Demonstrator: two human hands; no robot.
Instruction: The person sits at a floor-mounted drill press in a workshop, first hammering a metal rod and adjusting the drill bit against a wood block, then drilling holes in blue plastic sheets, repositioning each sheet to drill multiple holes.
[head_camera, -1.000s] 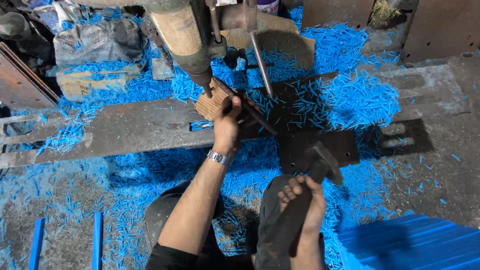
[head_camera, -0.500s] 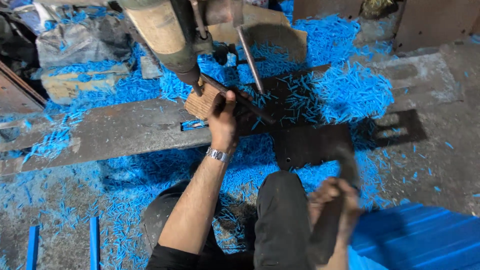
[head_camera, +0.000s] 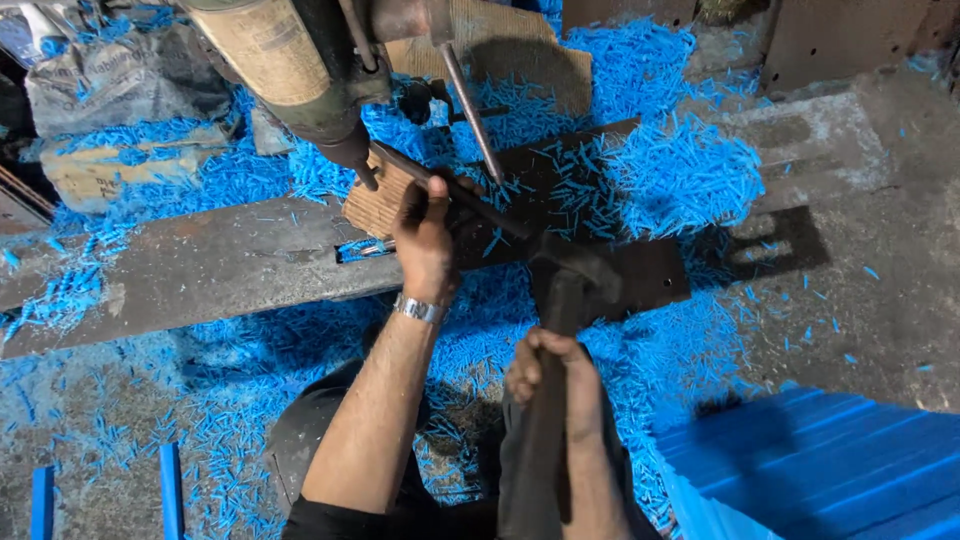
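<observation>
My left hand (head_camera: 425, 230), with a metal watch on the wrist, grips a dark metal rod (head_camera: 470, 200) that slants from under the machine head (head_camera: 300, 80) toward the lower right. My right hand (head_camera: 555, 380) is closed round the handle of a hammer (head_camera: 575, 280). The hammer's dark head sits at the rod's lower end, over a dark steel plate (head_camera: 650, 270). A piece of brown cardboard (head_camera: 375, 205) lies under the rod beside my left hand.
Blue plastic offcuts (head_camera: 680, 175) cover the floor and the plate. A long rusty steel bar (head_camera: 200, 265) runs off to the left. Corrugated blue sheet (head_camera: 830, 470) lies at the lower right. Two blue strips (head_camera: 170, 490) lie at the lower left.
My right hand has swung the hammer from low at the right up and forward onto the rod's end. My left hand stays on the rod.
</observation>
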